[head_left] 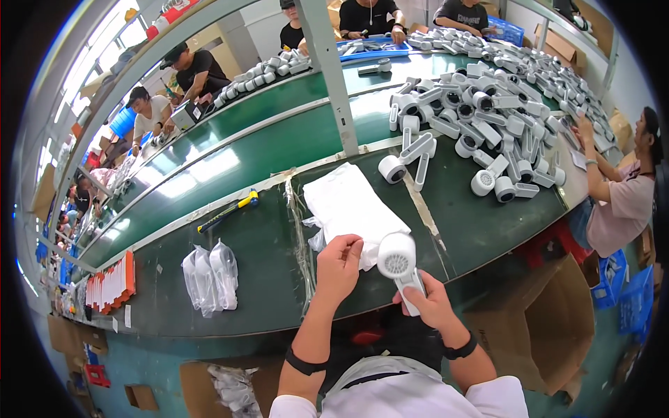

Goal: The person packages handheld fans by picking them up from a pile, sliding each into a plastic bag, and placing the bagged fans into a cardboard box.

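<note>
My right hand (433, 301) grips a white hair dryer (398, 259) by its handle, with the round grille facing up, in front of my body at the table's near edge. To its left, my left hand (339, 268) is pinched at the near edge of a stack of thin white bags (352, 202), seemingly holding one bag's edge. The dryer's head overlaps the near right corner of the stack. Beyond, to the right, lies a large heap of similar white and grey dryers (481, 125). Several bagged dryers (211, 277) rest on the left side of the table.
A yellow-and-black hand tool (230, 210) lies near the table's far rail. Orange-and-white boxes (111, 284) stand at the far left. Below right is an open cardboard carton (536, 327); a metal post (334, 90) rises beyond the bags. Co-workers sit across and at right (620, 195).
</note>
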Motion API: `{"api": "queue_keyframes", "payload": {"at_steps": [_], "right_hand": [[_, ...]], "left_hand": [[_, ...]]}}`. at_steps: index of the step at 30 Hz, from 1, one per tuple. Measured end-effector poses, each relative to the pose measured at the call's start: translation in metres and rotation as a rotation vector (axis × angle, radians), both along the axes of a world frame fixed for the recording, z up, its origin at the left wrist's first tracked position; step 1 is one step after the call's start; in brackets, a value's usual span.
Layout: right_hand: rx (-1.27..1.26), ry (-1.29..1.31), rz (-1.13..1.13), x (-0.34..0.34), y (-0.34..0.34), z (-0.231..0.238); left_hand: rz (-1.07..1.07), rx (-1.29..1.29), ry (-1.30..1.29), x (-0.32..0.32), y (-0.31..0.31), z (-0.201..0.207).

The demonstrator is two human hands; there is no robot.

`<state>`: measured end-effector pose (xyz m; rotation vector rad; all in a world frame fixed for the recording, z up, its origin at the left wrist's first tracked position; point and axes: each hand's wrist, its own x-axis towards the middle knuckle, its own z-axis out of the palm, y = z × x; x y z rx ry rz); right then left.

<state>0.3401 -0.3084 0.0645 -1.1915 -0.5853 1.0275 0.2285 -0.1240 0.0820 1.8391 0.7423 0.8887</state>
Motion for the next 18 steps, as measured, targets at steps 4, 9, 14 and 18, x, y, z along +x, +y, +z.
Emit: {"api": "queue_keyframes", "payload": {"at_steps": [4,9,14,18], "right_hand": [[-0.125,-0.161,0.217,0.015,-0.01,0.013],[-0.235,-0.228,0.295,0.024,-0.008,0.018],[-0.327,-0.295,0.346,0.037,-0.019,0.026],[-0.372,-0.246,0.34,0.051,-0.036,0.026]], "left_hand": [[-0.067,-0.222,-0.047,0.001,0.006,-0.001],[-0.07,-0.325,-0.01,0.003,0.003,0.001],[-0.151,-0.328,-0.007,-0.004,0.005,-0.008],[-0.207,0.088,0.169,-0.004,-0.001,0.004]]}}
